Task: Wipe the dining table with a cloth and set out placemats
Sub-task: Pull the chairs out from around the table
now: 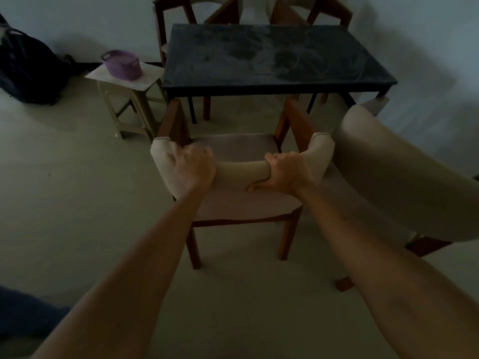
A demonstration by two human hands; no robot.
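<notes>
Beige padded chair back [241, 172] sits gripped in your left hand [193, 168] and right hand [287, 171], fingers curled, dusty black bench [280, 58] straight ahead, long axis crosswise.

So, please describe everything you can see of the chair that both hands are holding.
The chair has a curved, padded backrest in beige fabric, a padded seat of a similar pale colour, and a reddish-brown wooden frame with armrests and straight legs. It stands upright on the pale floor, facing the dark dining table but pulled back from it. The left hand and right hand each take a grip over the top of the backrest. Another similar chair stands close on its right.
</notes>
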